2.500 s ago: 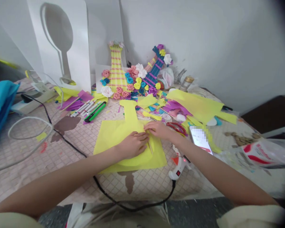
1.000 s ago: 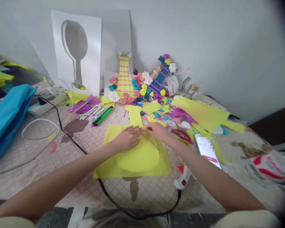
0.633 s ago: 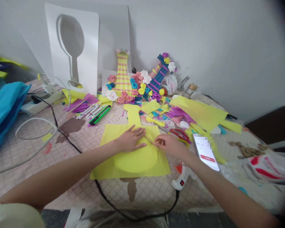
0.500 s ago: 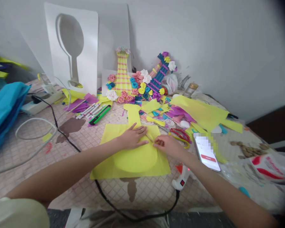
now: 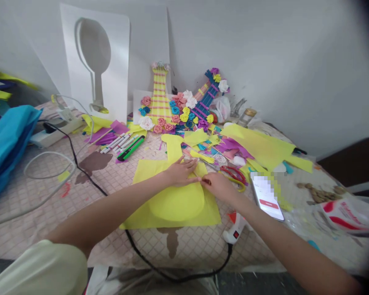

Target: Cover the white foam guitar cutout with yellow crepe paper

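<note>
A yellow sheet of paper (image 5: 135, 215) lies on the table in front of me. On it rests a yellow shape with a rounded body (image 5: 176, 207), its narrow neck (image 5: 173, 148) reaching past the sheet's far edge. My left hand (image 5: 181, 172) lies flat over the upper body with fingers stretched out. Fingers curled together, my right hand (image 5: 217, 185) pinches the paper at the right side of the shape, close to my left thumb. The fingertips of the right hand are partly hidden. Red-handled scissors (image 5: 233, 174) lie just beyond the right hand.
A white glue gun (image 5: 236, 231) with a black cord lies near the front edge. To the right is a phone (image 5: 266, 200). Behind are a green cutter (image 5: 131, 148), markers (image 5: 117, 143), paper scraps (image 5: 255, 141) and a flower-trimmed yellow guitar shape (image 5: 160, 98).
My left hand has slid slightly right and upward, and its thumb now meets the right hand's fingers. The right hand has shifted a little; the paper stays nearly in place.
</note>
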{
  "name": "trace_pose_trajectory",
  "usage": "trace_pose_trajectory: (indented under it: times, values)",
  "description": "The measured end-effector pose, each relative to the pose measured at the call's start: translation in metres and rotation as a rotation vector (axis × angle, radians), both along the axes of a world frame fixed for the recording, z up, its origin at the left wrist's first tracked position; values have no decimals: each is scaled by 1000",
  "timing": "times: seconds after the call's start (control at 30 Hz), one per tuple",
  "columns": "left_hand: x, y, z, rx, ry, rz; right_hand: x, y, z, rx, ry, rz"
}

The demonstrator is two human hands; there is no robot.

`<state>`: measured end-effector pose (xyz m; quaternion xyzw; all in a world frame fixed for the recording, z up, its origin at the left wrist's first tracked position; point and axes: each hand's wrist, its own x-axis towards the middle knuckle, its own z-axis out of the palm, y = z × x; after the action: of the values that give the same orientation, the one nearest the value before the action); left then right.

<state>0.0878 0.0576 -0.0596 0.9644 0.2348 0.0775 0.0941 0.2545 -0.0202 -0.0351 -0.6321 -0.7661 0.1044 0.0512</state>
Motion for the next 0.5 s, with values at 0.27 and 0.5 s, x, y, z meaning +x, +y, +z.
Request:
trace_pose_trajectory:
  times: [0.27, 0.5]
  values:
    - [-42, 13, 16, -33, -99, 95, 0, 3, 14, 30, 16, -21]
    - [-86, -3, 12, -22, -38, 86, -27, 19, 0, 67, 67, 60]
